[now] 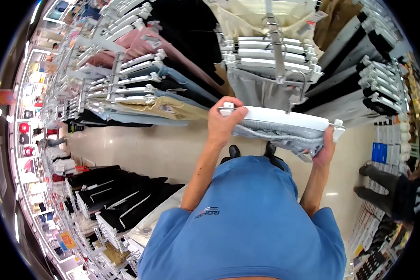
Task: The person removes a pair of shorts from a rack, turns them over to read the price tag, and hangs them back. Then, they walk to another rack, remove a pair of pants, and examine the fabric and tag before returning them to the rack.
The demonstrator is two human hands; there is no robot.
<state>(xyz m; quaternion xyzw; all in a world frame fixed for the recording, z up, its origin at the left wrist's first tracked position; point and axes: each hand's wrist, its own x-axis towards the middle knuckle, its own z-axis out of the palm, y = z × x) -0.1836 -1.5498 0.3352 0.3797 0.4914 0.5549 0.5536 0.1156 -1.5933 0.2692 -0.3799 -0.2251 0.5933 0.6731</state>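
Note:
A white clip hanger (287,116) with light grey-blue elastic-waist trousers (282,136) hangs in front of my chest. Around its left end clip, my left hand (225,122) is closed, thumb on the front. My right hand (325,148) grips the right end from below, by the clip and the edge of the waistband; some of its fingers are hidden. The hanger's metal hook (296,86) points up, close to the end of a metal display arm (277,51). Behind it, light grey trousers (254,86) hang on several white hangers.
Racks of hanging trousers stand left (172,77) and right (359,88). Black trousers (121,191) hang on a rack at lower left. Pale tiled floor (140,147) lies between them. Another person (396,191) stands at right, near shelves.

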